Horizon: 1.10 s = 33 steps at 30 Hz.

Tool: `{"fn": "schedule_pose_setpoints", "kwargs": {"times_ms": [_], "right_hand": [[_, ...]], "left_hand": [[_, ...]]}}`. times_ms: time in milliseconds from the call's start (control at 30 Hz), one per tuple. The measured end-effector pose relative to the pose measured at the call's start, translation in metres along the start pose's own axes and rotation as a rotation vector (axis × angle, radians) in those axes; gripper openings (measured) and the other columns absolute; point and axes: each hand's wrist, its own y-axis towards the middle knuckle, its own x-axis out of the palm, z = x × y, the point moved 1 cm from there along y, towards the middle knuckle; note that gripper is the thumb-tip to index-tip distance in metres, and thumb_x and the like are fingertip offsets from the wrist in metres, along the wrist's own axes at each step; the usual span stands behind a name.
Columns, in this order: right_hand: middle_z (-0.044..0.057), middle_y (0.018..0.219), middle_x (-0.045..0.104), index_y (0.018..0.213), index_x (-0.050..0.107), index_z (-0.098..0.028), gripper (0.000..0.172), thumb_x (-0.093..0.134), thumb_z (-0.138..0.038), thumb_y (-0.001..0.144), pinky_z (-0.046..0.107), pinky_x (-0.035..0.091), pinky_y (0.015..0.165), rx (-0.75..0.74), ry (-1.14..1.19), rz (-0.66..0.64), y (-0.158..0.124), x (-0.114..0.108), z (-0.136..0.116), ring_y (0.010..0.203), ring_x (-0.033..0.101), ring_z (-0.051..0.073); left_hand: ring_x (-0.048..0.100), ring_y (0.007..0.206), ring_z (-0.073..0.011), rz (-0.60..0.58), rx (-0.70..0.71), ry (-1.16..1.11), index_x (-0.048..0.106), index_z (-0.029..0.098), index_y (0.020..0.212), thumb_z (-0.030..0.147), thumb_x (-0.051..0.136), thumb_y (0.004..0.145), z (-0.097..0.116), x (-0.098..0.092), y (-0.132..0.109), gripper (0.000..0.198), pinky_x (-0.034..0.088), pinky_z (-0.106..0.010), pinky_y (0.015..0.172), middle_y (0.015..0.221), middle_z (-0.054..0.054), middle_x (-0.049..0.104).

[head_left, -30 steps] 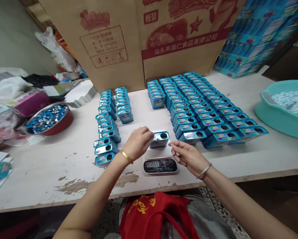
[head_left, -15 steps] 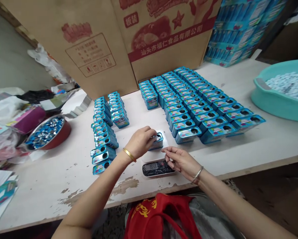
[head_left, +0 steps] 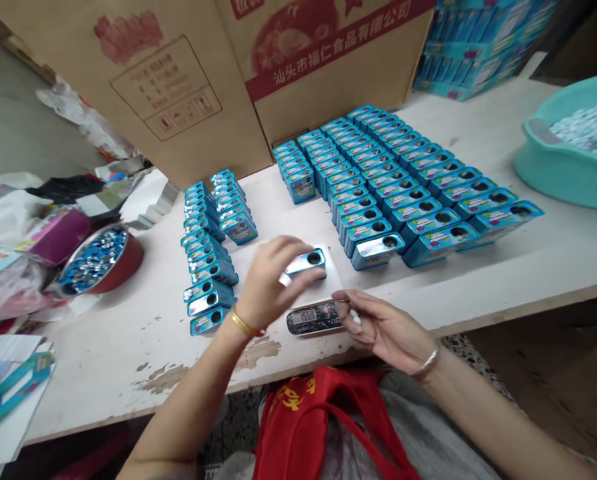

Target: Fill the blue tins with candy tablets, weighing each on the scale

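Note:
A blue candy tin (head_left: 302, 264) with a silvery top and a dark round hole stands on the white plate of a small digital scale (head_left: 314, 319). My left hand (head_left: 267, 280), blurred, straddles the tin with thumb and fingers apart, the thumb at its near side. Whether it touches the tin I cannot tell. Right of the scale's display, my right hand (head_left: 376, 327) is palm up with curled fingers, holding several small white candies (head_left: 354, 317). Rows of similar tins (head_left: 403, 193) stand to the right, and two shorter rows (head_left: 211, 263) to the left, some topped with white candies.
A turquoise basin (head_left: 553, 167) of white candies stands at the right. On the left is a red-sided bowl (head_left: 128, 263) of blue and silver pieces, beside bags and papers. A large cardboard box (head_left: 188, 87) closes off the back, with stacked blue packs (head_left: 473, 53) beyond it.
My left hand has gone from a pinch over the tin to spread fingers around it. My right hand stays low with its candies. The camera view has shifted slightly.

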Motion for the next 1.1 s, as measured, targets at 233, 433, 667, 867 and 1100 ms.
{"fn": "schedule_pose_setpoints", "kwargs": {"times_ms": [233, 433, 667, 867, 1100], "right_hand": [[0.0, 0.067, 0.057, 0.089, 0.066, -0.017, 0.029, 0.075, -0.027, 0.063, 0.014, 0.036, 0.041, -0.106, -0.059, 0.3, -0.012, -0.078, 0.004, 0.053, 0.045, 0.006], [-0.001, 0.062, 0.056, 0.083, 0.063, -0.018, 0.026, 0.074, -0.033, 0.064, 0.017, 0.028, 0.036, -0.165, -0.127, 0.325, -0.008, -0.098, 0.012, 0.046, 0.04, 0.006], [-0.001, 0.061, 0.054, 0.081, 0.063, -0.018, 0.026, 0.071, -0.037, 0.066, 0.02, 0.02, 0.032, -0.187, -0.196, 0.334, -0.007, -0.095, 0.012, 0.042, 0.035, 0.007], [-0.001, 0.06, 0.053, 0.081, 0.063, -0.017, 0.035, 0.072, -0.046, 0.064, 0.017, 0.015, 0.033, -0.192, -0.225, 0.361, -0.003, -0.089, 0.015, 0.04, 0.034, 0.004], [-0.001, 0.059, 0.054, 0.082, 0.064, -0.018, 0.036, 0.068, -0.051, 0.066, 0.017, 0.011, 0.035, -0.177, -0.21, 0.37, 0.002, -0.083, 0.016, 0.038, 0.032, 0.003]], "left_hand": [[0.054, 0.077, -0.0116, 0.092, -0.184, 0.027, 0.057, 0.017, 0.093, 0.032, 0.052, 0.087, -0.043, -0.015, -0.014, 0.017, 0.044, -0.026, 0.072, 0.086, -0.003, 0.06], [0.054, 0.08, -0.0116, 0.026, -0.175, 0.035, 0.056, 0.017, 0.095, 0.031, 0.051, 0.087, -0.046, -0.003, -0.017, 0.016, 0.044, -0.027, 0.076, 0.087, -0.003, 0.059], [0.054, 0.088, -0.0155, -0.093, -0.17, 0.069, 0.053, 0.018, 0.106, 0.039, 0.052, 0.086, -0.045, 0.008, -0.015, 0.03, 0.044, -0.03, 0.079, 0.098, -0.006, 0.057], [0.052, 0.087, -0.02, -0.362, -0.124, 0.318, 0.051, 0.019, 0.113, 0.035, 0.054, 0.084, -0.065, 0.028, 0.013, 0.034, 0.041, -0.033, 0.078, 0.097, -0.006, 0.058], [0.052, 0.095, -0.023, -0.251, -0.251, 0.532, 0.053, 0.017, 0.112, 0.026, 0.056, 0.079, -0.152, 0.055, 0.119, 0.035, 0.038, -0.033, 0.082, 0.106, -0.009, 0.055]]}}
